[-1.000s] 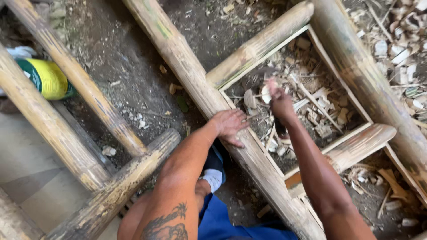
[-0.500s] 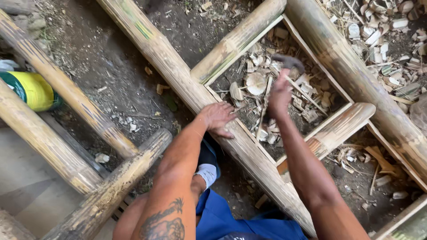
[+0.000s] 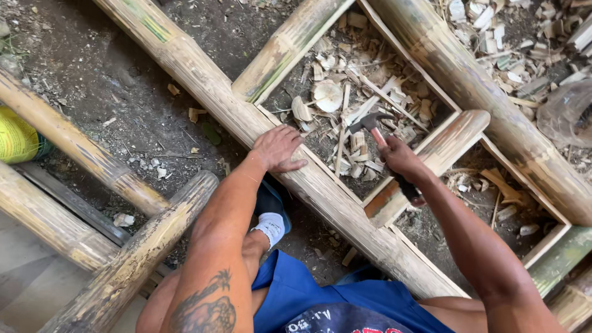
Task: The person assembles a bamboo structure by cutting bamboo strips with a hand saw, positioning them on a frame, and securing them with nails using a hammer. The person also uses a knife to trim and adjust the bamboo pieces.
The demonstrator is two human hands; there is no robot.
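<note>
a: right hand (image 3: 401, 159) is lower and nearer the body than half a second ago. it sat up over the wood chips then, now it's down by the short bamboo crosspiece (image 3: 431, 161).

b: and you can see what it's got. fist clenched round a hammer (image 3: 377, 131), dark head pointing left over the chips, reddish handle running back through the fist, dark grip end poking out below the wrist.

a: earlier the head was mostly hidden behind the hand. now it's clear, hovering just above the shavings inside the frame opening.

b: left hand (image 3: 277, 148)?

a: hardly shifted. palm down, fingers spread flat on the long bamboo pole (image 3: 203, 80), gripping nothing, just pressed on top. same spot on that pole as before.

b: what's around it?

a: wood chips (image 3: 345, 105) heaped in the opening, a pale round offcut (image 3: 327, 95) among them. another thick bamboo pole (image 3: 487, 98) runs down the far side, more chips scattered beyond it at top right.

b: left side?

a: bare dirt (image 3: 105, 68), then more bamboo poles (image 3: 74, 145) crossing, and a yellow-green container (image 3: 18, 137) half cut off at the edge.

b: anything in the way?

a: the right forearm covers part of the crosspiece and the ground behind. below, blue shorts (image 3: 308, 290), and a white-socked foot (image 3: 271, 225) tucked under the long pole.
</note>
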